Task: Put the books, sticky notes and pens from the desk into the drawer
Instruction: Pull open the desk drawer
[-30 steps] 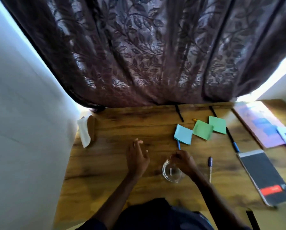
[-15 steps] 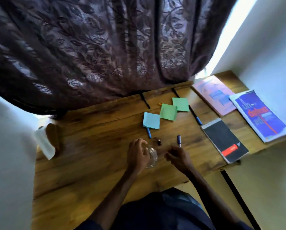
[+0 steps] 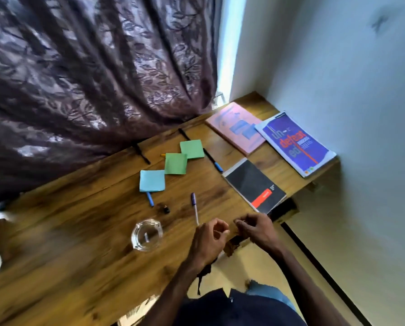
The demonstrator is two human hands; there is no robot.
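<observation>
Head camera view, looking down at a wooden table point(image 3: 62, 267) set against a dark leaf-patterned curtain point(image 3: 91, 67). Compared with half a second ago, the view has swung to the right, and both hands have left the glass ashtray point(image 3: 146, 234); they now hover together over the table's near edge. The left hand point(image 3: 209, 240) is loosely curled and the right hand point(image 3: 255, 228) has its fingertips pinched together; whether either holds anything cannot be told. The ashtray sits alone to their left.

A blue-capped white pen point(image 3: 194, 208) lies just beyond the left hand, its long axis running toward and away from the person, cap end away. A blue sticky note point(image 3: 152, 181) covers most of a second blue pen point(image 3: 150, 198), whose tip points toward the person. Two green sticky notes point(image 3: 183, 156) step diagonally away to the right. A black pen with a blue end point(image 3: 212, 160) lies beside them, slanting down to the right. Another black pen point(image 3: 141, 153) rests near the curtain.

To the right, a black notebook point(image 3: 253, 184) with a red label lies angled, its writing too small to read. Behind it are a pink book point(image 3: 236, 128) and a blue book point(image 3: 295, 143) reading "un-defeat-ed" in large letters.
</observation>
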